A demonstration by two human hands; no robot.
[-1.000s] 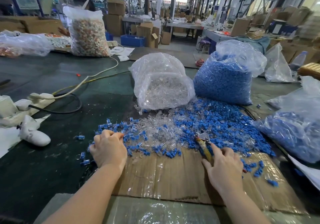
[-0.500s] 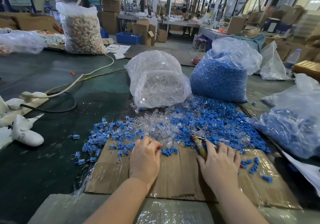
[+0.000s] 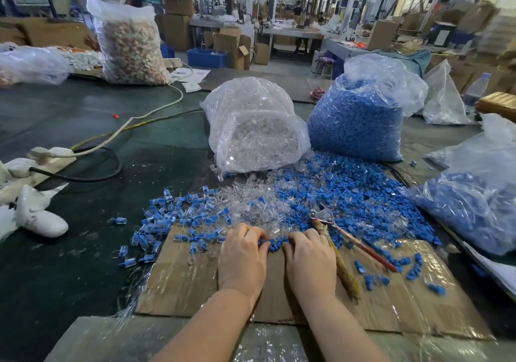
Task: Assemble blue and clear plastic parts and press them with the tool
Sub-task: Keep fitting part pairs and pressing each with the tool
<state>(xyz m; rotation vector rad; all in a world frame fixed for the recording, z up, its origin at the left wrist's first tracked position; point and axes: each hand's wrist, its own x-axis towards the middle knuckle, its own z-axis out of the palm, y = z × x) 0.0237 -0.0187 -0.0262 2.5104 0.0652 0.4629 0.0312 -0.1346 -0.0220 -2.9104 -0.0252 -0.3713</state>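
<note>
Both our hands have closed in on the near edge of the pile since the earlier frames: left hand [image 3: 242, 258] came across from the finished pieces on the left, right hand [image 3: 310, 261] slid in off the tool. They now sit side by side on the cardboard sheet [image 3: 184, 280], fingers curled down into the parts.

Grip state: left fingertips look pinched on a blue part [image 3: 265, 242]; right fingers are curled over the parts beside it, and we can't tell if anything is actually held there.

Where things are:
- blue parts [image 3: 349, 194] spread right of centre, spilling from the blue bag [image 3: 357, 121]
- clear parts [image 3: 251, 202] loose in the middle, below the clear bag [image 3: 251, 129]
- assembled pieces [image 3: 178, 208] scattered left on the tabletop [image 3: 83, 143]
- pliers tool [image 3: 335, 238] lying on the cardboard, just beside our right hand, not held

Judgement: we're at the mating step, tool press comes after.

To do it well:
- pick one blue and one clear only, shake off strays
- line them up square before pushing, clear plastic probably cracks if cocked
- seat fully by hand, then take the tool
- drop finished units left, keep them out of the raw pile
</note>
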